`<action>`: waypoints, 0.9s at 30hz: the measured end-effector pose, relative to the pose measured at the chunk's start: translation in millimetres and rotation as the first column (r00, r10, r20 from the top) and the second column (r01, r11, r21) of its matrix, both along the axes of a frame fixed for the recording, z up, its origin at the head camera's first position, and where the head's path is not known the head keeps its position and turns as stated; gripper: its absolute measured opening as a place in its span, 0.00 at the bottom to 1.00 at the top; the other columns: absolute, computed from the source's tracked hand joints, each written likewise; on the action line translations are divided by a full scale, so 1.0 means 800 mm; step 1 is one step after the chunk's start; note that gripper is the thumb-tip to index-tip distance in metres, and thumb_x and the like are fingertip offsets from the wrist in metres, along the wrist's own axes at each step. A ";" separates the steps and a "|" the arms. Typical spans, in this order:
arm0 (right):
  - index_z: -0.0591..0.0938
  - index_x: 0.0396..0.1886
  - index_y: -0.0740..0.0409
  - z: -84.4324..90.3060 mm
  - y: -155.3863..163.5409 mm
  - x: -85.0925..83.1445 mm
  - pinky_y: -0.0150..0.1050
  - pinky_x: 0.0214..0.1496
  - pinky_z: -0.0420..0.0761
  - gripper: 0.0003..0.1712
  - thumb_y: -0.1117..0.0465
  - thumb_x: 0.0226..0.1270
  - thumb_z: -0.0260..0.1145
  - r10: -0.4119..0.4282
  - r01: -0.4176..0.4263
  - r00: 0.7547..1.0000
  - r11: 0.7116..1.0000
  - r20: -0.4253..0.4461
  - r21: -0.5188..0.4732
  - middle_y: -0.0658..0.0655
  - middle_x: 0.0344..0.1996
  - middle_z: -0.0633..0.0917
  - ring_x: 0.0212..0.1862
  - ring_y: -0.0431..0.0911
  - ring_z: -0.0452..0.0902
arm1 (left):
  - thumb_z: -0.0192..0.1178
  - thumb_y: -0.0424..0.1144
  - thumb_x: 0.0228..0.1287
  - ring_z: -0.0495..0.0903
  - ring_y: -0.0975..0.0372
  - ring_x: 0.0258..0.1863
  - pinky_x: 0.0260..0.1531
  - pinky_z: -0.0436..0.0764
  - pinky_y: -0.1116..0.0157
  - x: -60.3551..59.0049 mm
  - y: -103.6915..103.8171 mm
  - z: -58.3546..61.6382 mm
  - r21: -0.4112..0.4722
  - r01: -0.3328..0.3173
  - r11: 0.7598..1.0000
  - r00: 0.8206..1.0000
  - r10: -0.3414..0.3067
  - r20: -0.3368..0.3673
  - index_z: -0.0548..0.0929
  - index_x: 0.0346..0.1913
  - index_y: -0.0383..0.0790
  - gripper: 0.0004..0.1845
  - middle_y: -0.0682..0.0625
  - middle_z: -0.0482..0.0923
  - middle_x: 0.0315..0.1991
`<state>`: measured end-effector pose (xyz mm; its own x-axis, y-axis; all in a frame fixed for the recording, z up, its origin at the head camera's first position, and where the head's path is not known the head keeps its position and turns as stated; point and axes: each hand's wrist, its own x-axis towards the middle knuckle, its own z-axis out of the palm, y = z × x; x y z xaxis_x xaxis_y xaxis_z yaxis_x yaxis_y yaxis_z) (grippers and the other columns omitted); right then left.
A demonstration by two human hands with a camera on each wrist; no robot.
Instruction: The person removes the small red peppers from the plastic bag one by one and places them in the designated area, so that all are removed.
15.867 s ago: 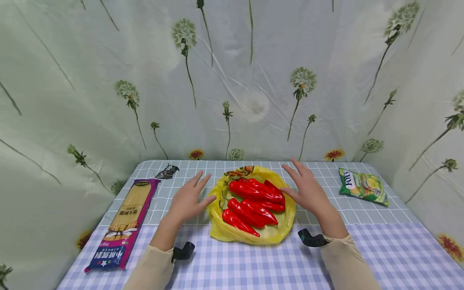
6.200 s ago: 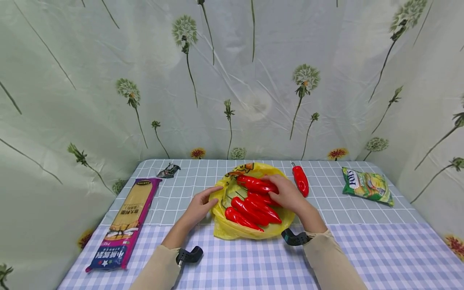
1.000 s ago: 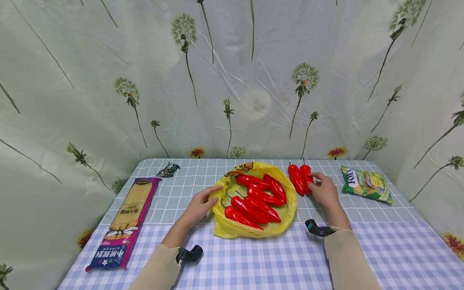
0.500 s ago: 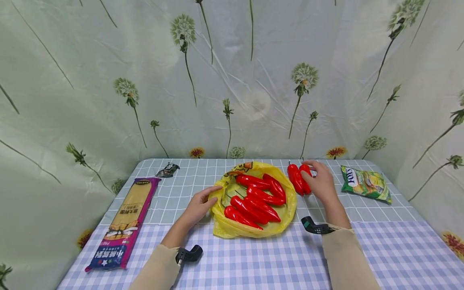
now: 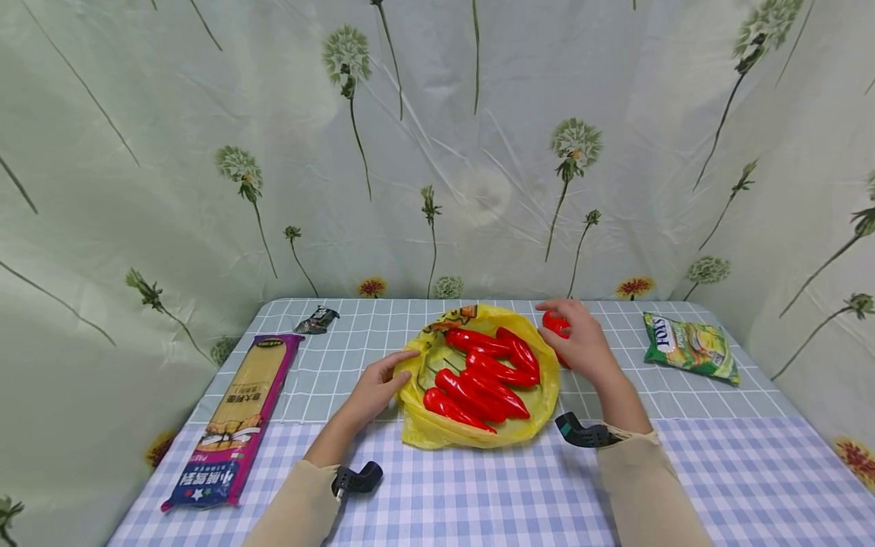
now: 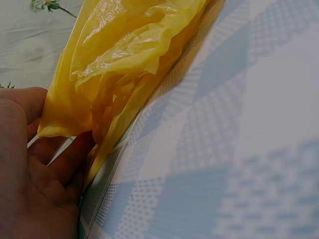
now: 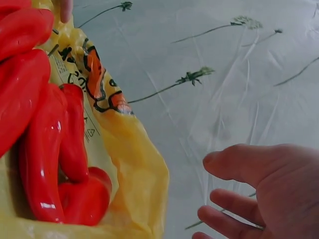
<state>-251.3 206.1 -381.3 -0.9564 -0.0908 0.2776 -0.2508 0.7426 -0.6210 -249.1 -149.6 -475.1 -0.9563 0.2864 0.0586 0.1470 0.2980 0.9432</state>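
A yellow plastic bag (image 5: 547,414), its mouth rolled wide, lies mid-table with several glossy red peppers (image 5: 481,395) inside. At its left rim is my left hand (image 5: 372,391); in the left wrist view the bag's edge (image 6: 75,99) sits between thumb and fingers. My right hand (image 5: 584,342) hovers at the bag's right side with fingers spread, holding nothing. Beneath it, a red pepper (image 5: 555,325) on the table shows partly; the pepper beside it is hidden. The right wrist view shows the open right hand (image 7: 279,194) apart from the bag's rim.
A long pasta packet (image 5: 235,418) lies on the left, with a small black wrapper (image 5: 317,320) behind it. On the right is a green Fox's candy bag (image 5: 692,346). A flowered curtain (image 5: 492,152) hangs behind the table.
Earlier, all peppers were in the bag; two have since been laid right of it. Over the last second my right hand let go of the second and moved left toward the bag.
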 end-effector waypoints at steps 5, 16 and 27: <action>0.78 0.61 0.59 -0.003 -0.008 0.001 0.60 0.55 0.83 0.25 0.66 0.64 0.69 0.071 -0.071 0.997 0.997 -0.021 0.013 0.67 0.62 0.76 0.59 0.63 0.74 | 0.54 0.35 0.75 0.70 0.50 0.71 0.69 0.73 0.51 -0.001 0.000 -0.001 -0.007 0.001 1.000 1.000 -0.001 0.004 0.75 0.68 0.47 0.22 0.44 0.69 0.73; 0.79 0.59 0.59 -0.011 -0.028 0.003 0.55 0.55 0.85 0.24 0.66 0.63 0.70 0.201 -0.201 0.978 0.980 0.060 -0.001 0.63 0.57 0.80 0.56 0.59 0.79 | 0.54 0.35 0.74 0.71 0.50 0.70 0.69 0.73 0.51 -0.001 -0.001 -0.002 -0.006 -0.002 1.000 1.000 0.002 -0.003 0.76 0.68 0.46 0.21 0.44 0.69 0.72; 0.78 0.62 0.57 -0.020 -0.044 0.003 0.47 0.48 0.88 0.29 0.62 0.60 0.73 0.276 -0.292 0.938 0.955 0.212 0.048 0.61 0.57 0.82 0.54 0.56 0.80 | 0.54 0.36 0.75 0.69 0.51 0.71 0.70 0.72 0.50 -0.001 -0.001 -0.003 0.000 0.001 1.000 1.000 -0.001 -0.002 0.76 0.68 0.46 0.21 0.44 0.69 0.72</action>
